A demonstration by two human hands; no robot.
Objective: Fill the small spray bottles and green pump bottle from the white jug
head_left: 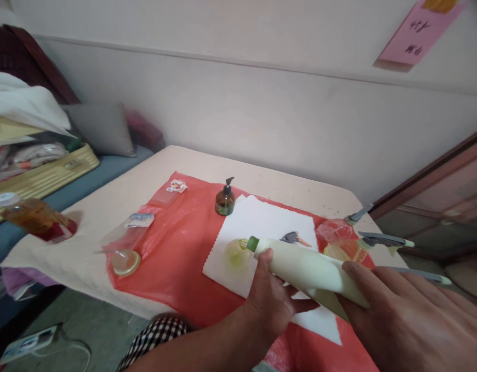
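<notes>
A long pale green bottle [312, 266] lies nearly level in both my hands, its darker green neck pointing left. My left hand [271, 297] wraps round it from below near the neck, thumb on the side. My right hand [409, 315] grips its base end. The neck meets the open mouth of a small clear bottle [236, 254] with yellow-green liquid in it, standing on a white scalloped sheet [257, 217]. Behind the pale bottle, a dark grey and orange spray head [295, 238] rests on the sheet, partly hidden.
Red plastic [164, 258] covers part of the table. A brown pump bottle [225, 200] stands behind the sheet; spray bottles, one pink [335, 230], stand at right. On the left are a clear funnel-like piece [125, 262], plastic packaging [136, 227] and a large amber bottle [39, 219].
</notes>
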